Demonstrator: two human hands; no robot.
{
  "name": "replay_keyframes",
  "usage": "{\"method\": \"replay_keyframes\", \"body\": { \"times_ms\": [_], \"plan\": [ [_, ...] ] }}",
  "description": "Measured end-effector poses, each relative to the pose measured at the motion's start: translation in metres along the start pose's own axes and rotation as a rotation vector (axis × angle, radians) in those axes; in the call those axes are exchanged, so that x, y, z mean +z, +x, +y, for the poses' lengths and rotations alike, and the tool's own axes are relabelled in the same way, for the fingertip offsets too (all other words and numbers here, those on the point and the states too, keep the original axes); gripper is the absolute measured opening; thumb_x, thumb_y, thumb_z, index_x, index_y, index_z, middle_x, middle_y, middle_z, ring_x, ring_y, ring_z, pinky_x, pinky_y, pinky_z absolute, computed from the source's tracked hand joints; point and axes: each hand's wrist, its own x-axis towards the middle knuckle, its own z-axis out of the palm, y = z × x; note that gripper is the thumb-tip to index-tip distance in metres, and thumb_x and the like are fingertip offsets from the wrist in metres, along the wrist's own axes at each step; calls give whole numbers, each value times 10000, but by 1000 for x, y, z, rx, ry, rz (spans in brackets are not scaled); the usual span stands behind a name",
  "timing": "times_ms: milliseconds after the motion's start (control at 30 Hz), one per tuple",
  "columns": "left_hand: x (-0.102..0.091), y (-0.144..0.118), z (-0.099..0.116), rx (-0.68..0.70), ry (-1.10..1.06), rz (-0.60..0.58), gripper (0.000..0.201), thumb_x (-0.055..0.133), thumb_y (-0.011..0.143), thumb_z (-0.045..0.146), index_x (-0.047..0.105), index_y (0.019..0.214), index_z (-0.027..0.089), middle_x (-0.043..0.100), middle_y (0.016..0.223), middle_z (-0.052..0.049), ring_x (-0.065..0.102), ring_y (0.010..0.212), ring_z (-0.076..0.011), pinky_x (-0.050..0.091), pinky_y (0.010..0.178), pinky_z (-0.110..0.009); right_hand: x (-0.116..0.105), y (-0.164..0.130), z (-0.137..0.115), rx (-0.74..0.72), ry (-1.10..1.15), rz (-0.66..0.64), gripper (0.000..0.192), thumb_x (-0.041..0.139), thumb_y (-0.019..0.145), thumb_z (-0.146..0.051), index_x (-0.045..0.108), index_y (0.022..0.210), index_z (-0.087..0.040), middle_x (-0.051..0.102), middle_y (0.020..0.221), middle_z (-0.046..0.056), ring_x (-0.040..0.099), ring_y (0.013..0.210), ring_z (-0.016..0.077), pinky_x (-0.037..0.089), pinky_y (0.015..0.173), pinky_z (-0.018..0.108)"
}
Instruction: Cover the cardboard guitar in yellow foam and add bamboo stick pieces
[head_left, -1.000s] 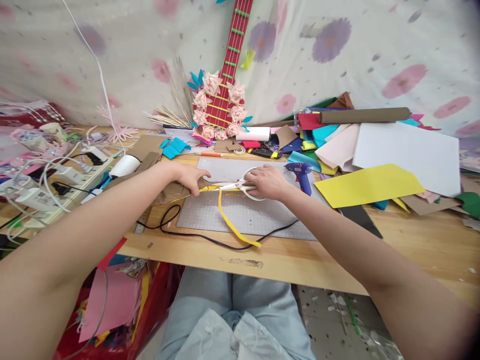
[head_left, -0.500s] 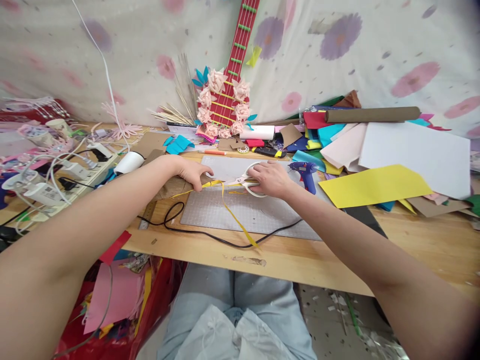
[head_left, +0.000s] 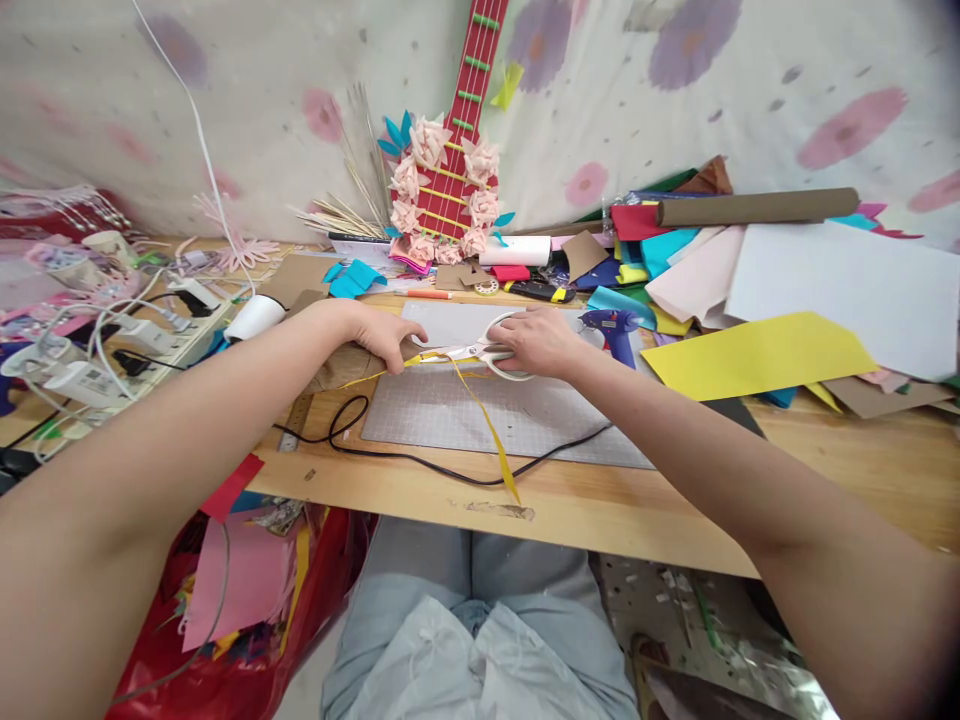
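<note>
My right hand [head_left: 541, 342] grips the handles of white scissors [head_left: 480, 350], whose blades point left. Between thumb and fingers, my left hand [head_left: 386, 337] pinches a narrow yellow paper strip [head_left: 487, 425]. The scissor tips lie at the strip, close beside my left fingertips. One end of the strip hangs forward over the cutting mat [head_left: 450, 405] to the table's front edge; another thin length runs left beneath my left hand. The mat lies under both hands, partly covered by them.
A blue glue gun [head_left: 616, 335] stands right of my right hand, and a black cable [head_left: 427, 465] loops along the front. Behind is a red paper guitar [head_left: 442, 205] with pink flowers. Coloured paper sheets [head_left: 765, 355] pile at right; a power strip [head_left: 180, 345] is at left.
The scissors have moved left, and their blades now reach the strip beside my left fingers. The strip's hanging end has shifted slightly. My view has tilted a little.
</note>
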Motion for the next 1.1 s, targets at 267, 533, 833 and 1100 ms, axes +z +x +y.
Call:
{"method": "replay_keyframes", "body": {
  "times_ms": [267,533,833,1100],
  "plan": [
    [-1,0,0,-20,-8,-23,889,571,532,367,296,1370,262,430,1378,-48,444,1191,-265,359,979,-335,3,-1,2,-15,17,29,301,474,790,-434,608,895,-185,664,827,59,567,735,186,225,592,289],
    [0,1,-1,-24,-3,-18,896,581,527,384,299,1372,282,441,1372,-36,451,1189,-259,367,969,-313,4,-2,1,-2,27,18,308,467,795,-450,607,877,-189,663,811,57,571,733,184,222,583,284],
    [0,0,-1,-17,-11,-16,882,572,534,381,304,1367,274,444,1369,-40,449,1191,-253,360,978,-323,0,-3,0,8,12,-3,284,482,793,-416,612,894,-185,662,814,61,576,736,188,230,584,284],
    [1,0,-1,-14,-21,-11,885,571,530,378,314,1367,249,444,1367,-49,442,1196,-267,353,984,-326,1,-3,1,-1,5,14,305,466,794,-429,613,894,-181,661,797,66,568,726,190,221,576,283]
  ]
}}
